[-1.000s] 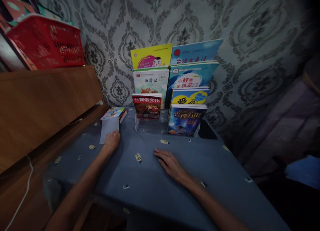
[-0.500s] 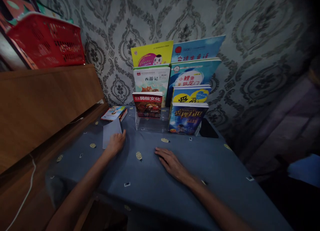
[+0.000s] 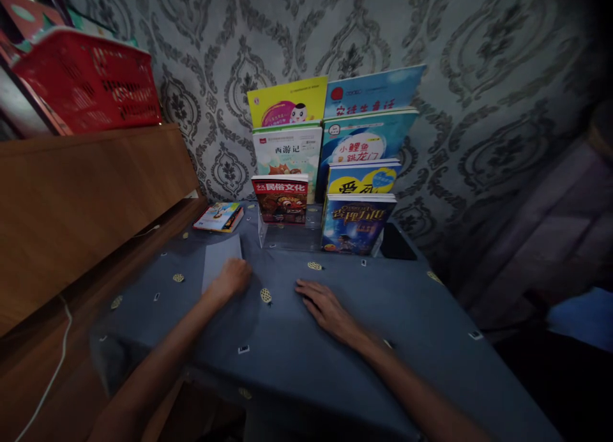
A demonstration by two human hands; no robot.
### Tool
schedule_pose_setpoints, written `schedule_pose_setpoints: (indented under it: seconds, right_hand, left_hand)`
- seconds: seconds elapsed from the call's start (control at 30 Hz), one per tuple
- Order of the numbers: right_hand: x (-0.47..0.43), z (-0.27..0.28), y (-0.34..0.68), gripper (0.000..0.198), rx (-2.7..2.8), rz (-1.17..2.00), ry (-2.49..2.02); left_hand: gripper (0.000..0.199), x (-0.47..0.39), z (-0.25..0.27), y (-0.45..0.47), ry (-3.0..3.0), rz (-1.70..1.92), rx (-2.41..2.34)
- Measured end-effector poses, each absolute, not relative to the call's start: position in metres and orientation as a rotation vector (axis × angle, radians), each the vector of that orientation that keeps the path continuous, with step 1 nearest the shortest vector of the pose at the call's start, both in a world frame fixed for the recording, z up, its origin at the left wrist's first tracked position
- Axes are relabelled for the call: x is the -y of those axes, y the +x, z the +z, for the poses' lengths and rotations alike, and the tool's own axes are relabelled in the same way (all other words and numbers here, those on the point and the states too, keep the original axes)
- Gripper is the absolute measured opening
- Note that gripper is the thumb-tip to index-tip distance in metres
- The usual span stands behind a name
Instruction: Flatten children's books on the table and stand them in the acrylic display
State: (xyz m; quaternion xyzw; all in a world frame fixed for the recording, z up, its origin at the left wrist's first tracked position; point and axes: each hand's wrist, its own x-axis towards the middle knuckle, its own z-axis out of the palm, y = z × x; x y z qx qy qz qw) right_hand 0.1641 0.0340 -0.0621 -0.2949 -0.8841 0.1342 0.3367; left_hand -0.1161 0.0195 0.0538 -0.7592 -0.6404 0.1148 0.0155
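My left hand [image 3: 234,277] is closed at the right side of a thin pale sheet or booklet [image 3: 221,258], which shows a plain, blank face; the fingertips are hidden. Behind it lies a small stack of books [image 3: 218,216] with a colourful top cover. My right hand [image 3: 325,306] rests palm down on the blue-grey tablecloth [image 3: 297,359], its fingers stretched out and holding nothing. Beyond both hands stands a clear stepped rack [image 3: 292,239] with books in two columns. A red-topped book [image 3: 280,200] is in front at left, a dark blue book [image 3: 357,225] in front at right.
A red plastic basket [image 3: 96,81] stands on a wooden board [image 3: 96,199] at the left. A dark flat object [image 3: 398,243] lies right of the rack. Patterned wallpaper [image 3: 230,59] closes off the back. A white cable [image 3: 60,359] hangs at lower left.
My left hand has moved slightly right and nearer, bringing the pale sheet or booklet away from the stack of books. My right hand stays in place on the cloth.
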Motion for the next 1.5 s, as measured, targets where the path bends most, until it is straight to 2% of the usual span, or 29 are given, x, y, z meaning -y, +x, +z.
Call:
schedule_pose_setpoints:
  seconds: [0.2, 0.33, 0.53, 0.6, 0.73, 0.83, 0.93, 1.17, 1.33, 1.43, 1.5]
  right_hand:
    - [-0.029, -0.056, 0.163, 0.034, 2.327, 0.449, -0.791]
    - [-0.023, -0.046, 0.164, 0.042, 2.380, 0.586, -0.806]
    - [-0.018, -0.027, 0.165, 0.051, 2.365, 0.781, -0.790]
    - [-0.016, -0.020, 0.165, 0.047, 2.339, 0.832, -0.756]
    - [-0.017, -0.012, 0.166, 0.038, 2.248, 0.957, -0.744]
    - [-0.021, -0.014, 0.166, 0.029, 2.113, 1.020, -0.823]
    - [-0.026, -0.018, 0.167, 0.023, 2.001, 1.042, -0.846]
    - [-0.024, -0.019, 0.166, 0.016, 1.861, 1.196, -0.749]
    - [-0.023, -0.022, 0.162, 0.021, 1.788, 1.298, -0.745]
    - [-0.024, -0.023, 0.160, 0.020, 1.739, 1.278, -0.792]
    - [-0.026, -0.024, 0.159, 0.018, 1.706, 1.279, -0.799]
  left_hand:
    - [0.033, -0.013, 0.058, -0.088, -2.489, 0.407, 1.894]
    - [0.038, -0.014, 0.061, -0.073, -2.741, 0.219, 1.838]
    - [0.063, -0.026, 0.061, -0.056, -3.280, 0.120, 1.921]
    - [0.061, -0.030, 0.057, -0.050, -3.450, -0.085, 2.075]
    - [0.041, -0.035, 0.046, -0.038, -3.438, -0.845, 2.493]
    - [0.030, -0.037, 0.041, -0.033, -3.337, -1.388, 2.596]
    - [0.027, -0.038, 0.042, -0.032, -3.263, -1.700, 2.626]
    - [0.024, -0.044, 0.046, -0.034, -3.177, -1.773, 2.703]
    - [0.020, -0.043, 0.042, -0.034, -3.072, -1.869, 2.741]
    - [0.021, -0.039, 0.040, -0.033, -3.104, -1.819, 2.677]
    - [0.028, -0.036, 0.041, -0.033, -3.179, -1.648, 2.548]
